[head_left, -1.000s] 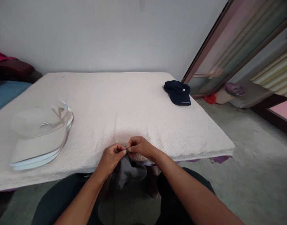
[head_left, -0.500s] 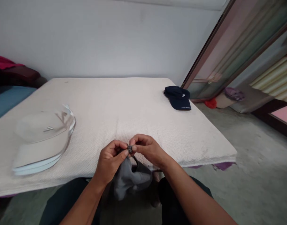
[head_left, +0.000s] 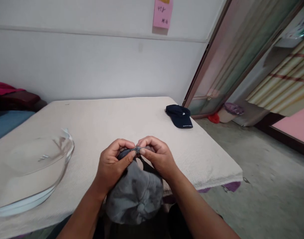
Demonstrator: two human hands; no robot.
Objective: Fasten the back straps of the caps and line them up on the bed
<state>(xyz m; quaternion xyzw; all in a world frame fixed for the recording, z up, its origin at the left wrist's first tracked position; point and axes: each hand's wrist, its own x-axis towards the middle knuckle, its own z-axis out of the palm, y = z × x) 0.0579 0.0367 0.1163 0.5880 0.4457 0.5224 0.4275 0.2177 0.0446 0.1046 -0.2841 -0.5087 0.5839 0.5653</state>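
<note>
A grey cap (head_left: 139, 196) hangs at the near edge of the table, its crown turned down toward my lap. Fingers and thumb of my left hand (head_left: 117, 162) pinch one side of its back strap. On the other side, my right hand (head_left: 158, 154) pinches the strap end, and the fingertips of both hands meet at a small buckle (head_left: 137, 150). The fingers partly hide the buckle, so its fastening cannot be made out.
Light caps (head_left: 32, 179) lie stacked at the left of the cream-covered table (head_left: 104, 116). A navy cap (head_left: 179, 116) lies at the far right. Behind is a wall with a pink note (head_left: 162, 15); a bin (head_left: 227, 114) stands on the floor.
The grey cap has come up, and more of its crown shows between my forearms. My hands remain pinched at the strap. The view has tilted upward, bringing the pink note into sight.
</note>
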